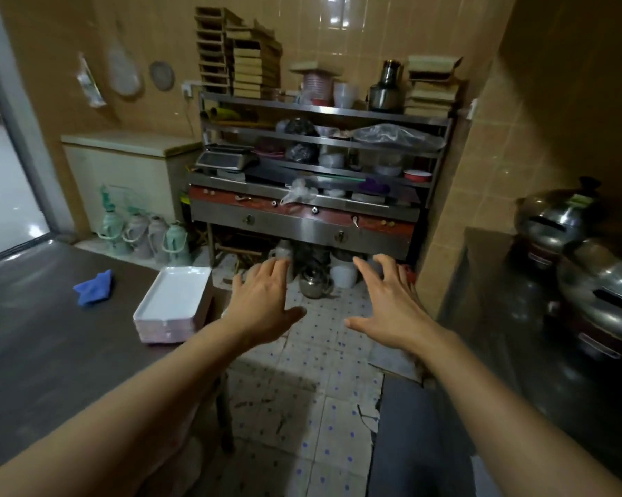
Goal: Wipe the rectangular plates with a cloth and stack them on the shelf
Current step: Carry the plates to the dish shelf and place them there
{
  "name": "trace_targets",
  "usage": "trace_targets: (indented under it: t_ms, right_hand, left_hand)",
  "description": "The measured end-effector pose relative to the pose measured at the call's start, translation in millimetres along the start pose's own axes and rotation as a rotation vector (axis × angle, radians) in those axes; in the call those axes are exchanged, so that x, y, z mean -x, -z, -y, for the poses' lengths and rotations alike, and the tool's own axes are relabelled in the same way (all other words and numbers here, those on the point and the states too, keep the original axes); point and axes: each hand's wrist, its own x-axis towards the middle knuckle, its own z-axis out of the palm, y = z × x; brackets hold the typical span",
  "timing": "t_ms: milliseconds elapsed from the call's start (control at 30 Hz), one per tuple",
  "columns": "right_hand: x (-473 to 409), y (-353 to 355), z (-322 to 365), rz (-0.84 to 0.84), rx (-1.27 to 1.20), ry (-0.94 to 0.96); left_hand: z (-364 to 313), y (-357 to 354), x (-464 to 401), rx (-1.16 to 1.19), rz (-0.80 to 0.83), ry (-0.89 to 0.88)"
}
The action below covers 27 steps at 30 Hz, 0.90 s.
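Plate stack (173, 304) runs lengthwise away — left hand (263, 306), right hand (392, 303) spread, empty.

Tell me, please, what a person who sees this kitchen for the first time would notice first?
First come the two bare hands, the left hand and the right hand, stretched forward with spread fingers over the tiled floor, holding nothing. Next is the stack of white rectangular plates at the corner of the dark table on the left, with a crumpled blue cloth lying apart from it. Behind stands a crowded steel shelf against the wall.
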Motion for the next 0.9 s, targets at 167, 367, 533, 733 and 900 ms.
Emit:
trace_targets:
  t_ms: [167, 367, 533, 733, 900]
  right_hand:
    - [-98.2, -11.1, 1.5, 0.004, -0.021, 0.020]
    - [-202.2, -26.9, -2.9, 0.027, -0.031, 0.049]
    - [-294.6, -51.6, -9.5, 0.064, -0.068, 0.149]
    - [-420.0, -75.9, -21.2, 0.111, -0.117, 0.325]
    - [-513.3, -90.5, -17.2, 0.188, -0.076, 0.507]
  left_hand:
    - [47.2, -8.8, -92.1, -0.002, -0.018, 0.015]
    - [86.9, -18.6, -176.5, -0.018, -0.005, 0.051]
    - [118.2, -37.7, -239.2, -0.061, -0.010, 0.147]
    - [148.7, -56.7, -317.3, -0.121, -0.062, 0.361]
    - [172.3, -65.5, -364.6, -0.123, -0.066, 0.578]
